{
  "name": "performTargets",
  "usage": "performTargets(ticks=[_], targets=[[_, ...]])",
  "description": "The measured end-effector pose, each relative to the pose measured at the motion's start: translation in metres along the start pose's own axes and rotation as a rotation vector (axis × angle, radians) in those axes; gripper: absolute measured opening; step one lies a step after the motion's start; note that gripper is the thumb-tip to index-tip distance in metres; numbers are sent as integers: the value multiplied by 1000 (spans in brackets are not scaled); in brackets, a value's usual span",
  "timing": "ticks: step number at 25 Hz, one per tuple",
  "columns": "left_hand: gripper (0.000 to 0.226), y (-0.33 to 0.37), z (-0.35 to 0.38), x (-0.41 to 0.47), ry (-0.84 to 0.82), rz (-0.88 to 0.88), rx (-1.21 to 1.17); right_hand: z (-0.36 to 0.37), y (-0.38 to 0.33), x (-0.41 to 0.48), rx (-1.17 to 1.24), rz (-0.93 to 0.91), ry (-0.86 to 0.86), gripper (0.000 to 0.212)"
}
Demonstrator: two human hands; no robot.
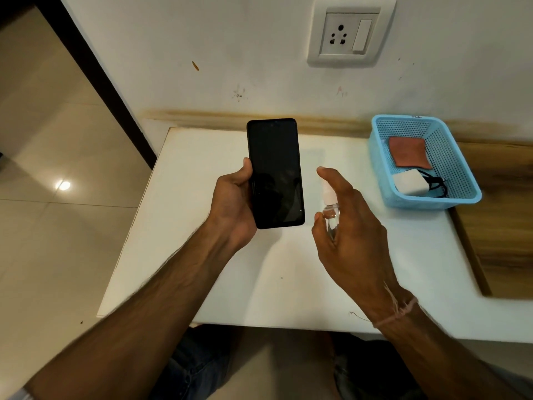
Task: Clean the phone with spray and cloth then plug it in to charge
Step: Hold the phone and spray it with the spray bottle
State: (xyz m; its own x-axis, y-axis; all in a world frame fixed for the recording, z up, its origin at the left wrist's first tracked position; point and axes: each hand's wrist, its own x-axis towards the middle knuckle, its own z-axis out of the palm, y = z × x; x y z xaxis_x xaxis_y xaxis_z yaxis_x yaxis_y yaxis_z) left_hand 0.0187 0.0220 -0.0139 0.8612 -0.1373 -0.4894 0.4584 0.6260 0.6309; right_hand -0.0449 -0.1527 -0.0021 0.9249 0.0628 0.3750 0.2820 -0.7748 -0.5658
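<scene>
Left hand: My left hand (230,203) grips the phone (275,173), with my thumb on its left edge.
Phone: It is up over the white surface (259,269). Its screen is dark and faces me.
Right hand: My right hand (349,226) holds the small clear spray (330,209). My first finger is stretched out over its white top.
Spray: It is just beside the phone, on the right, and they are not touching.
Basket: The blue basket (452,163) sits on the surface, well apart from my hands.
Cloth: The reddish cloth (409,153) lies flat at the back of the basket.
Charger: The white charger (408,183) and its black cord are at the front of the basket.
Socket: The socket (350,33) is on the wall above.
</scene>
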Motion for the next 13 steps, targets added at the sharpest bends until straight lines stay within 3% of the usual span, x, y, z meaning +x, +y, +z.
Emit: performTargets(ticks=[13], targets=[[40,0,2,-2,24,22,3,10,5,-3,30,4,14,51]])
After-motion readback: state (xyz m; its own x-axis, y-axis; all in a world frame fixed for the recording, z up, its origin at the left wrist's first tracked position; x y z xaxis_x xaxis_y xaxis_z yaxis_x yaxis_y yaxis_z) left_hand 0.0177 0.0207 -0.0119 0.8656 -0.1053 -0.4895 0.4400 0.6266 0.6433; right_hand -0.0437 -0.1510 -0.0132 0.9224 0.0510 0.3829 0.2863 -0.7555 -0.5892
